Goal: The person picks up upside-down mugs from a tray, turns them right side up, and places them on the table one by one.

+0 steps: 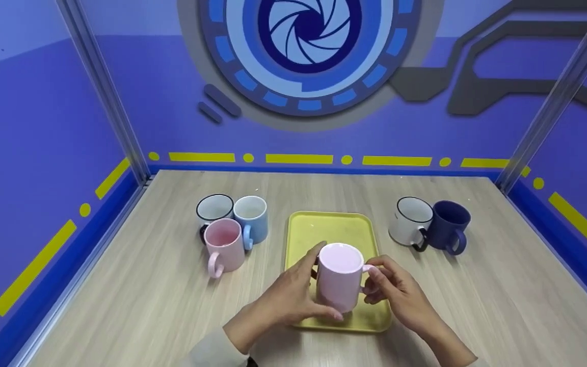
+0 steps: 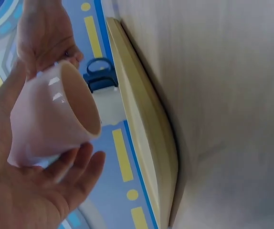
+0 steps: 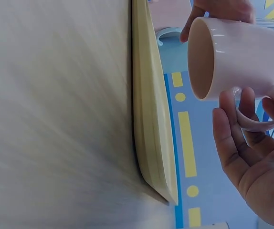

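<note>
A light pink mug (image 1: 338, 285) is held upside down above the yellow tray (image 1: 301, 232), its base facing up in the head view. Its mouth points down toward the tray, as both wrist views show. My left hand (image 1: 291, 293) grips the mug's body from the left, thumb at the near side and fingers at the far side. On the other side, my right hand (image 1: 403, 295) holds the handle (image 3: 256, 125) between thumb and fingers. Part of the tray is hidden behind the mug and hands.
Left of the tray stand a pink mug (image 1: 226, 250), a light blue mug (image 1: 256, 224) and a black-rimmed white mug (image 1: 207, 216), close together. To the right are another black-rimmed white mug (image 1: 405, 227) and a navy mug (image 1: 444, 232). Blue walls (image 1: 151, 102) enclose the wooden table (image 1: 145, 306).
</note>
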The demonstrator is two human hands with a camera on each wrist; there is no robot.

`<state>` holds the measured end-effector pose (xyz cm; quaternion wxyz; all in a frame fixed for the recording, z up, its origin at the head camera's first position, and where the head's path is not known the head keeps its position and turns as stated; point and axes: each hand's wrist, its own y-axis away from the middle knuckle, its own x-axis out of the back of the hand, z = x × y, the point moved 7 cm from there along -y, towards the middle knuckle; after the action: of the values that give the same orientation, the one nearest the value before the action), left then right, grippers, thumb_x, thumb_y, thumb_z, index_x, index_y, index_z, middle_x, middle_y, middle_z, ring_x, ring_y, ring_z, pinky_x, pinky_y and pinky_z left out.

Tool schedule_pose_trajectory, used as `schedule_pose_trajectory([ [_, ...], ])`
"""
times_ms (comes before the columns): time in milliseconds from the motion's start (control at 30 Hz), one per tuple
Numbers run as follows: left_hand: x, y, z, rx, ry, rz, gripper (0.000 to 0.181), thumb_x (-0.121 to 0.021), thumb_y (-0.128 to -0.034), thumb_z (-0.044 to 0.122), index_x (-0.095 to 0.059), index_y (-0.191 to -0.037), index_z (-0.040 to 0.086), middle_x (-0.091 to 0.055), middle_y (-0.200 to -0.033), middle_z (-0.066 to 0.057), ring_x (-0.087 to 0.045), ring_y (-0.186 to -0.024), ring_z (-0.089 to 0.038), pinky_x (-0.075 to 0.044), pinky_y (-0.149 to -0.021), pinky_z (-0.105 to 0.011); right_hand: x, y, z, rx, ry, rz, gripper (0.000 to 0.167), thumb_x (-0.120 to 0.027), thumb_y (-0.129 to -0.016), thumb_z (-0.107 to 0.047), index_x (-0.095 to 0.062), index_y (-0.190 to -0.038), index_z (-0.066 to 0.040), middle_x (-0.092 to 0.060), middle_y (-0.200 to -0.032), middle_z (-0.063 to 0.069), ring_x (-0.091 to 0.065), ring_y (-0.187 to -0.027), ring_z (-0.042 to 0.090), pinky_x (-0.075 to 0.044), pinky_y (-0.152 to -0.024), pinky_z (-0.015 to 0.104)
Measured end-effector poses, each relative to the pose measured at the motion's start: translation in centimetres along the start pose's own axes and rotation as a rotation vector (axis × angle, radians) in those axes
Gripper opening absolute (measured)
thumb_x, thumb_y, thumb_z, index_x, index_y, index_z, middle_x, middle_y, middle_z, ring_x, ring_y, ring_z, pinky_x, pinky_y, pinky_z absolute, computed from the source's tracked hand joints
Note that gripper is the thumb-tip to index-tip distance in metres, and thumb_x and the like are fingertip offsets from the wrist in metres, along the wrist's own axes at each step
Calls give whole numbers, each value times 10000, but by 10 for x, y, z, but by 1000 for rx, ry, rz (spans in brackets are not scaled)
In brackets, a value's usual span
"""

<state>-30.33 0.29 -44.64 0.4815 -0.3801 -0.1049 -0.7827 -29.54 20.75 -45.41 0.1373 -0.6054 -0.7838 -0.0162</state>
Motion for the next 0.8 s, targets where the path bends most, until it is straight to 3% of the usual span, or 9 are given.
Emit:
schedule_pose_trajectory([
  [167, 1, 0, 2, -97, -66, -48, 1467, -1002, -648, 357, 57, -1661, 292, -504, -1518, -54, -642, -1148, -151, -558, -990, -335, 0, 1, -2, -17, -23, -2, 283, -468, -1115, -250, -545, -1236, -6, -633, -829, 142, -691, -664, 189, -639, -652, 399],
  [367, 3, 0, 8, -247, -146, -8, 1317, -963, -714, 171, -36, -1649, 216, -516, -1483, -65, -647, -1136, -166, -567, -958, -264, 0, 2, -3, -34, -37, 0, 299, -441, -1124, -264, -533, -1231, -1, -621, -750, 86, -660, -587, 171, -624, -591, 373],
  [600, 8, 3, 11, -301, -158, 52, 1150, -958, -739, 287, -200, -1604, 258, -575, -1367, -10, -648, -1115, -167, -564, -947, -256, 3, 4, -5, -76, -49, 10, 338, -442, -1122, -307, -533, -1242, -5, -612, -723, 60, -638, -565, 152, -604, -577, 316],
  [800, 9, 4, 17, -373, -209, 125, 1173, -989, -672, 317, -263, -1587, 202, -453, -1462, -28, -535, -1328, -184, -505, -1114, -348, 4, 5, -5, -122, -47, 28, 356, -448, -1118, -326, -537, -1234, -2, -591, -687, 40, -600, -525, 135, -578, -537, 295],
])
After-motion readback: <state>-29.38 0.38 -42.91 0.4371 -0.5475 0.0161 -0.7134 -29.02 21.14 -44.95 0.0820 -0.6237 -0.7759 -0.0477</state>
